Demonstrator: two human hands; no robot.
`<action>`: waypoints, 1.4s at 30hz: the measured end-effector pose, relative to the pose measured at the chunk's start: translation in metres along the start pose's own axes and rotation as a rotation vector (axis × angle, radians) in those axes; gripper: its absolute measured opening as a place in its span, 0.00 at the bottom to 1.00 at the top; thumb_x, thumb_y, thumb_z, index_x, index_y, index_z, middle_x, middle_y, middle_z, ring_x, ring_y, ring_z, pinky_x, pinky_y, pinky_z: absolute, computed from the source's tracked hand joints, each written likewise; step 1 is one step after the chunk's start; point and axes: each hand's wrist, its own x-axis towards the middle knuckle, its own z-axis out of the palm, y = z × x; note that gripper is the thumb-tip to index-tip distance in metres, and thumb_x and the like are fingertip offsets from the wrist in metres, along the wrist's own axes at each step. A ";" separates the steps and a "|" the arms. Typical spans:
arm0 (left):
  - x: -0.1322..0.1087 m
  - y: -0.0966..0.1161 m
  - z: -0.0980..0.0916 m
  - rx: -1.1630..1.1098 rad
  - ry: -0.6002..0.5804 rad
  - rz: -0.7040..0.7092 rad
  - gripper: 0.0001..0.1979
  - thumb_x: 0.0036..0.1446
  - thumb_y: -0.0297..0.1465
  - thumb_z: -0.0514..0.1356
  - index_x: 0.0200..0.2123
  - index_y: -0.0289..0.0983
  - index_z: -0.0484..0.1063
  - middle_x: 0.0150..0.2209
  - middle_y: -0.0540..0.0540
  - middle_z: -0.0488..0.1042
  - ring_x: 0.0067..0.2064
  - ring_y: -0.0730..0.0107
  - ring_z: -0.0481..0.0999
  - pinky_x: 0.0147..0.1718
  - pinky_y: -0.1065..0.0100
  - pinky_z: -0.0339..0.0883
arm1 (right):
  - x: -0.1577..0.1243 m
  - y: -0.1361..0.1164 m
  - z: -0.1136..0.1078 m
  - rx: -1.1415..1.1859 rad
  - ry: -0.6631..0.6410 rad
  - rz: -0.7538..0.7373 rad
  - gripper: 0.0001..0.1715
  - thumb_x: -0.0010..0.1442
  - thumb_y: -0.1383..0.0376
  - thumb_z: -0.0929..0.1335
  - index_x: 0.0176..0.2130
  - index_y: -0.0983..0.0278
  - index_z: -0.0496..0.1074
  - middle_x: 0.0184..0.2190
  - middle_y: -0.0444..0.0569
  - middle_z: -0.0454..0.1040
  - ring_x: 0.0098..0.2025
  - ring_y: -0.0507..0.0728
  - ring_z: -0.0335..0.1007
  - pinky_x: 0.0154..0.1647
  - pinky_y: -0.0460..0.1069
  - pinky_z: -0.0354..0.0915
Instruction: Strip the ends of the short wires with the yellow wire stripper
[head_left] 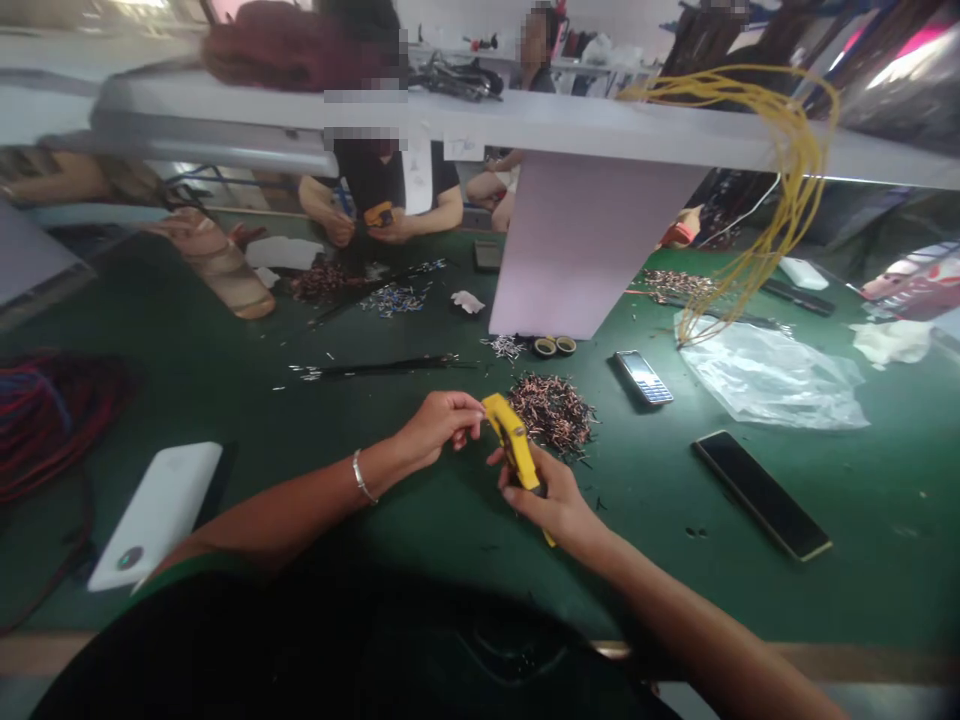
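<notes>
My right hand [555,500] is wrapped round the handles of a yellow hand tool [511,432], which looks like a wire stripper or crimper. Its head points up and to the left. My left hand [442,428], with a bracelet at the wrist, is pinched closed right beside the tool's head. Whatever its fingertips hold is too small to make out. Just behind the tool lies a pile of short copper-coloured and black pieces [556,415]. A bundle of thin black wires [375,367] with pale tips lies beyond my left hand.
To the right are a keypad phone [643,378], a dark smartphone [761,495] and a clear plastic bag [772,375]. Yellow wires [795,190] hang off the shelf [600,125]. A white power bank [161,510] and red wire coils [56,420] lie left. A co-worker [390,195] sits opposite.
</notes>
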 end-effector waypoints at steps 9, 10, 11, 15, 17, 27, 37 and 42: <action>-0.016 -0.004 0.016 0.050 -0.177 -0.085 0.02 0.50 0.23 0.60 0.27 0.32 0.72 0.18 0.52 0.71 0.16 0.81 0.63 0.16 0.74 0.57 | 0.010 0.000 -0.005 0.270 0.131 -0.028 0.24 0.49 0.63 0.73 0.47 0.62 0.74 0.34 0.48 0.78 0.37 0.58 0.72 0.40 0.52 0.67; -0.018 -0.003 0.016 0.047 -0.203 -0.093 0.02 0.50 0.23 0.60 0.27 0.32 0.72 0.19 0.51 0.71 0.16 0.81 0.64 0.16 0.74 0.58 | 0.010 0.000 -0.005 0.280 0.130 -0.029 0.21 0.49 0.63 0.73 0.45 0.62 0.75 0.34 0.48 0.78 0.37 0.59 0.73 0.41 0.53 0.68; -0.019 -0.003 0.016 0.048 -0.227 -0.099 0.02 0.49 0.22 0.59 0.28 0.32 0.73 0.19 0.51 0.72 0.17 0.81 0.65 0.17 0.74 0.58 | 0.011 0.000 -0.004 0.291 0.134 -0.026 0.19 0.49 0.63 0.73 0.43 0.62 0.75 0.34 0.48 0.79 0.37 0.59 0.74 0.42 0.53 0.69; -0.018 -0.003 0.016 0.090 -0.262 -0.091 0.04 0.49 0.24 0.60 0.30 0.31 0.74 0.20 0.51 0.73 0.17 0.80 0.65 0.18 0.74 0.60 | 0.013 0.007 -0.006 0.362 0.179 0.025 0.16 0.47 0.65 0.72 0.39 0.63 0.76 0.34 0.49 0.80 0.37 0.60 0.76 0.44 0.55 0.70; -0.015 -0.004 0.013 0.126 -0.245 -0.055 0.04 0.51 0.26 0.61 0.31 0.31 0.74 0.20 0.51 0.73 0.17 0.80 0.65 0.18 0.74 0.61 | 0.013 0.011 -0.011 0.400 0.205 0.049 0.17 0.47 0.66 0.72 0.40 0.63 0.76 0.35 0.50 0.81 0.38 0.61 0.77 0.45 0.55 0.70; -0.013 -0.009 0.007 0.492 -0.391 0.082 0.12 0.54 0.22 0.54 0.38 0.32 0.76 0.22 0.53 0.72 0.18 0.80 0.65 0.21 0.77 0.60 | 0.015 0.014 -0.027 0.471 0.313 0.078 0.15 0.45 0.67 0.71 0.37 0.63 0.77 0.34 0.50 0.80 0.35 0.60 0.77 0.42 0.55 0.71; -0.012 -0.021 0.007 0.706 -0.385 0.263 0.14 0.54 0.20 0.54 0.38 0.34 0.79 0.21 0.53 0.74 0.25 0.77 0.69 0.28 0.77 0.61 | 0.016 0.014 -0.029 0.485 0.246 0.111 0.16 0.44 0.67 0.71 0.37 0.64 0.77 0.34 0.51 0.80 0.35 0.60 0.77 0.40 0.55 0.72; -0.010 -0.026 0.006 0.693 -0.376 0.267 0.14 0.54 0.20 0.54 0.37 0.34 0.78 0.21 0.53 0.74 0.25 0.76 0.70 0.28 0.76 0.62 | 0.019 0.023 -0.030 0.450 0.261 0.095 0.15 0.44 0.67 0.71 0.37 0.64 0.77 0.34 0.50 0.80 0.34 0.61 0.77 0.39 0.55 0.72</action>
